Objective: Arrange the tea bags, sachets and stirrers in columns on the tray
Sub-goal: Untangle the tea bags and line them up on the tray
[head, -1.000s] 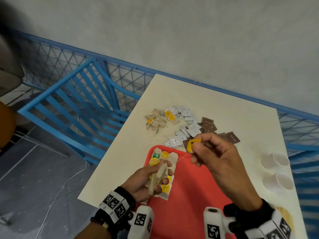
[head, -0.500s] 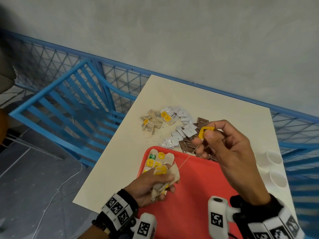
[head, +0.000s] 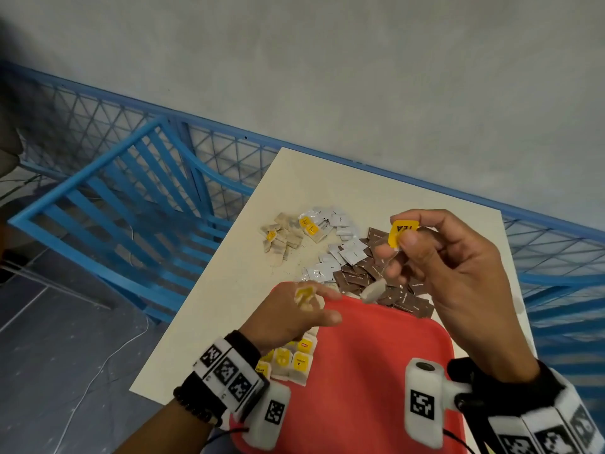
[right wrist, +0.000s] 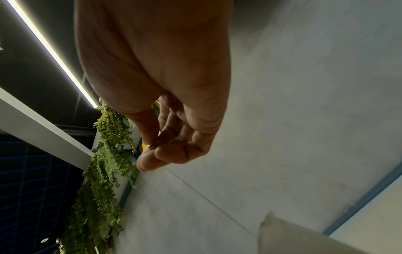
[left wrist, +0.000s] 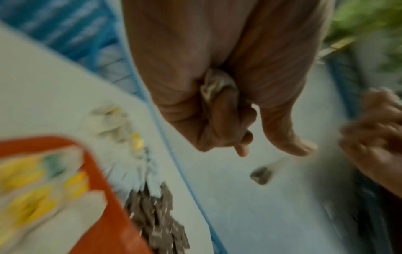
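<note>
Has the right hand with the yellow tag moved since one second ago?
Yes. The right hand lifted the yellow tag up and away from the red tray; it now shows against the brown sachets rather than the tray's far edge.

Black wristbands (head: 240,347) with white marker-printed blocks (head: 229,371), white wrist cameras (head: 422,401), thin black cables.

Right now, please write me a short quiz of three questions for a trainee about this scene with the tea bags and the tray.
1. True or false: the right hand pinches a yellow tag raised over the table.
2. What lies nearest the red tray's far edge? A) brown sachets B) cups C) stirrers
3. Fill in: the tea bags already on the tray sit near its ____ edge.

Key: 1 true. 2 A. 3 left. The left hand grips a crumpled tea bag, seen from the left wrist.
</note>
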Action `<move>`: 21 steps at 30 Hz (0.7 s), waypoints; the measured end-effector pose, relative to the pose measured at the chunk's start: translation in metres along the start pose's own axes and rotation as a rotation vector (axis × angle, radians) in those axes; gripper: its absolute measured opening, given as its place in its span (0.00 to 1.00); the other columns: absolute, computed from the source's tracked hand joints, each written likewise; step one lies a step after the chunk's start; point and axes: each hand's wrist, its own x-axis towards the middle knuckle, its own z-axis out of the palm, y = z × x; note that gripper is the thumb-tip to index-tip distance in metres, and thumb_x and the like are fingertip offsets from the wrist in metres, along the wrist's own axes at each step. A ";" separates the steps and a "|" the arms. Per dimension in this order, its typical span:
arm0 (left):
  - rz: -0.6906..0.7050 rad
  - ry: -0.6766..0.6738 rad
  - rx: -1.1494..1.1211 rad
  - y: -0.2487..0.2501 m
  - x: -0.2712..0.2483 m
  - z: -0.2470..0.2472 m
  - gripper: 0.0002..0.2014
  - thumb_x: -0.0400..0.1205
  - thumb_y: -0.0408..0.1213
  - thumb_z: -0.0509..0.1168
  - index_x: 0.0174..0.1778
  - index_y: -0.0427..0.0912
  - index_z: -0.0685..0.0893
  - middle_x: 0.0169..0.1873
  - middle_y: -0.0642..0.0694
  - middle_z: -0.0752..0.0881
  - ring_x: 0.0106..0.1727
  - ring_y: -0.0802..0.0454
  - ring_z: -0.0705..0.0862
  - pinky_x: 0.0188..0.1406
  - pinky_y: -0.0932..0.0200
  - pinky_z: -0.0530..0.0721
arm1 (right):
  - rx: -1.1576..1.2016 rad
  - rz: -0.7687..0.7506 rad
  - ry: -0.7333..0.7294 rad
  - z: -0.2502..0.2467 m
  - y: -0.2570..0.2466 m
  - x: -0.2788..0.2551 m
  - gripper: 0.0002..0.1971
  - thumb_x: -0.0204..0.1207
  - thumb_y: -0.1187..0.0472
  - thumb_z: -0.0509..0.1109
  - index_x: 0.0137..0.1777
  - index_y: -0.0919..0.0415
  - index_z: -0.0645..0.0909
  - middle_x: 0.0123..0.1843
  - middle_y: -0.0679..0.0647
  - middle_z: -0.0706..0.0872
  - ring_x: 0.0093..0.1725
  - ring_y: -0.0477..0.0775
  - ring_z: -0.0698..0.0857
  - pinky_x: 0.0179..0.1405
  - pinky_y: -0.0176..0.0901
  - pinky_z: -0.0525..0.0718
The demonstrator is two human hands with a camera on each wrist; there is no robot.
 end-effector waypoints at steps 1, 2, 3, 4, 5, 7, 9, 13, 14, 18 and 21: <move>0.072 0.008 0.097 0.011 0.002 0.005 0.18 0.69 0.42 0.83 0.54 0.52 0.91 0.27 0.58 0.79 0.27 0.62 0.76 0.31 0.68 0.74 | -0.012 -0.008 0.002 0.000 -0.002 0.001 0.07 0.80 0.61 0.66 0.54 0.60 0.83 0.39 0.60 0.91 0.31 0.56 0.86 0.31 0.42 0.84; 0.140 0.025 0.173 0.018 0.005 0.010 0.23 0.67 0.41 0.84 0.58 0.54 0.90 0.31 0.59 0.81 0.32 0.66 0.78 0.38 0.71 0.75 | -0.018 -0.015 0.004 0.000 -0.004 0.001 0.07 0.80 0.61 0.66 0.54 0.60 0.82 0.40 0.60 0.92 0.30 0.56 0.86 0.31 0.44 0.84; 0.208 0.047 0.223 0.023 0.008 0.015 0.27 0.65 0.40 0.85 0.60 0.54 0.89 0.36 0.58 0.82 0.36 0.69 0.79 0.42 0.74 0.75 | -0.018 -0.019 0.008 0.000 -0.005 0.002 0.06 0.81 0.61 0.66 0.53 0.60 0.82 0.40 0.61 0.92 0.30 0.57 0.86 0.31 0.44 0.84; 0.276 0.068 0.253 0.027 0.011 0.020 0.29 0.64 0.39 0.86 0.62 0.53 0.89 0.39 0.57 0.82 0.40 0.69 0.80 0.44 0.76 0.74 | -0.014 -0.021 0.015 -0.001 -0.005 0.003 0.06 0.81 0.61 0.66 0.53 0.60 0.82 0.40 0.61 0.92 0.30 0.57 0.86 0.31 0.44 0.84; 0.336 0.094 0.281 0.027 0.014 0.023 0.29 0.64 0.40 0.86 0.63 0.52 0.89 0.42 0.57 0.81 0.43 0.69 0.81 0.45 0.76 0.74 | -0.007 -0.020 0.020 -0.001 -0.006 0.004 0.05 0.81 0.61 0.66 0.53 0.59 0.82 0.40 0.61 0.92 0.31 0.56 0.86 0.31 0.43 0.84; 0.408 0.139 0.337 0.024 0.018 0.025 0.23 0.67 0.45 0.84 0.59 0.53 0.91 0.43 0.55 0.81 0.47 0.64 0.82 0.46 0.74 0.75 | 0.004 -0.020 0.032 0.000 -0.005 0.005 0.05 0.81 0.61 0.66 0.52 0.58 0.82 0.40 0.60 0.92 0.31 0.55 0.85 0.30 0.43 0.83; 0.396 0.121 0.366 0.018 0.020 0.025 0.12 0.72 0.48 0.81 0.50 0.56 0.93 0.43 0.53 0.83 0.48 0.58 0.83 0.49 0.63 0.80 | 0.007 -0.012 0.060 0.000 -0.003 0.007 0.04 0.82 0.61 0.66 0.51 0.58 0.82 0.40 0.60 0.92 0.31 0.55 0.85 0.30 0.41 0.83; 0.322 0.029 0.313 0.001 0.013 0.021 0.10 0.80 0.49 0.73 0.44 0.47 0.93 0.42 0.49 0.89 0.42 0.55 0.87 0.39 0.60 0.81 | -0.045 -0.018 0.197 -0.007 0.013 0.016 0.04 0.82 0.62 0.69 0.49 0.57 0.86 0.43 0.55 0.91 0.34 0.51 0.83 0.34 0.43 0.82; 0.289 0.011 0.255 -0.002 0.009 0.020 0.11 0.82 0.47 0.72 0.44 0.43 0.93 0.41 0.46 0.90 0.36 0.55 0.86 0.33 0.63 0.78 | -0.088 -0.010 0.235 -0.013 0.020 0.020 0.03 0.81 0.61 0.71 0.49 0.56 0.87 0.43 0.56 0.90 0.34 0.49 0.82 0.34 0.44 0.81; 0.057 0.021 0.047 -0.019 -0.009 0.011 0.12 0.83 0.38 0.72 0.35 0.35 0.86 0.24 0.42 0.78 0.21 0.53 0.70 0.21 0.62 0.68 | 0.088 0.323 0.252 -0.032 0.063 0.026 0.05 0.76 0.59 0.76 0.49 0.56 0.91 0.35 0.62 0.80 0.27 0.45 0.71 0.23 0.34 0.71; -0.136 0.109 -0.019 -0.038 -0.019 0.005 0.16 0.83 0.39 0.72 0.30 0.42 0.76 0.20 0.47 0.70 0.18 0.53 0.68 0.19 0.63 0.67 | 0.284 0.523 0.220 -0.029 0.096 0.017 0.09 0.78 0.59 0.72 0.52 0.63 0.88 0.38 0.57 0.87 0.29 0.46 0.77 0.25 0.32 0.77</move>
